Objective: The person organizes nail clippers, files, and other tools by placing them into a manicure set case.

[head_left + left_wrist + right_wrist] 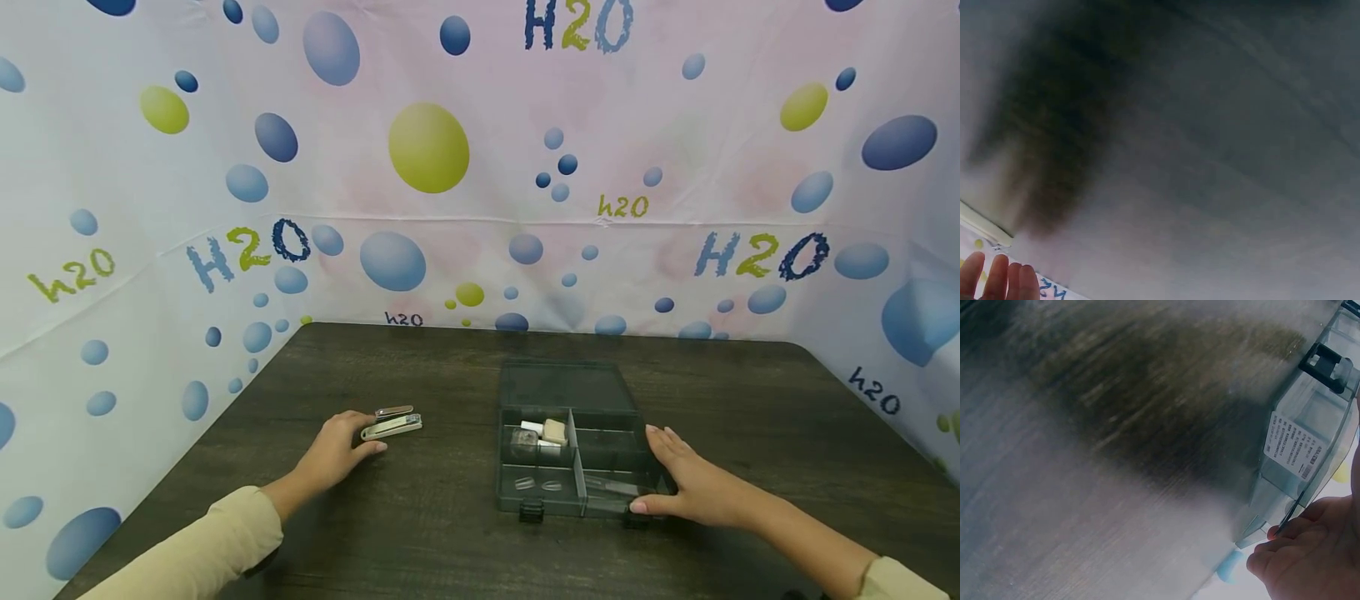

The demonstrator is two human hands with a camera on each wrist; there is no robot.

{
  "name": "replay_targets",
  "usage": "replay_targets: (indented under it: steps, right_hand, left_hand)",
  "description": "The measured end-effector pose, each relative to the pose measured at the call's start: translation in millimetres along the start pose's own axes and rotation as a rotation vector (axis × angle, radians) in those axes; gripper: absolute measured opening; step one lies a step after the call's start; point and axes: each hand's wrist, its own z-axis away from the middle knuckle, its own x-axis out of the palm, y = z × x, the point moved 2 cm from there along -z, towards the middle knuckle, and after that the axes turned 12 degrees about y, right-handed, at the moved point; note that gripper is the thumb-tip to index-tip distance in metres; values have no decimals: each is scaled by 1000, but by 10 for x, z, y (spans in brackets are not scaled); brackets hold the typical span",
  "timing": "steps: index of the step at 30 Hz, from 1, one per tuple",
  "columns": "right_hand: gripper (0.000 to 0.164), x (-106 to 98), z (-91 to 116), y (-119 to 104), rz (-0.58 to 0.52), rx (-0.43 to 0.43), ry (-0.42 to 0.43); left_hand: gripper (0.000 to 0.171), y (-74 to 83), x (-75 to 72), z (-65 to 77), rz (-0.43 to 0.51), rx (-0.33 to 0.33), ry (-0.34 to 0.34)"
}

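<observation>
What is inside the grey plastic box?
Back left: small bottles; front left: two clear pieces; front right: a flat strip. Covered: whatever is under the bottles, and part of the box behind the right hand.

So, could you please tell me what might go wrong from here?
The translucent grey plastic box has its lid open, so if the right hand at its corner tips it, the small white-capped bottles and little clear pieces inside might slide about or spill. The left hand is right by the long cream-coloured nail clipper, with a smaller metallic clipper just beyond; handling one could knock the other.
</observation>
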Motion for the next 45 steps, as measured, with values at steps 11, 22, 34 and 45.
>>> replay_targets:
  steps: [11,22,34,45]
  right_hand:
    - [103,-9,-1,-2,-3,5,2]
    - [104,-8,-3,-16,-8,8,-5]
    - [104,-19,0,-27,-8,13,-2]
    - [105,-23,3,-33,0,16,-1]
  left_hand:
    - [35,-15,33,-46,-10,-53,-42]
    - [25,-17,54,-116,-50,-54,-37]
    - [8,-32,72,-130,-44,-74,-43]
    - [9,-30,65,-130,-28,-60,-36]
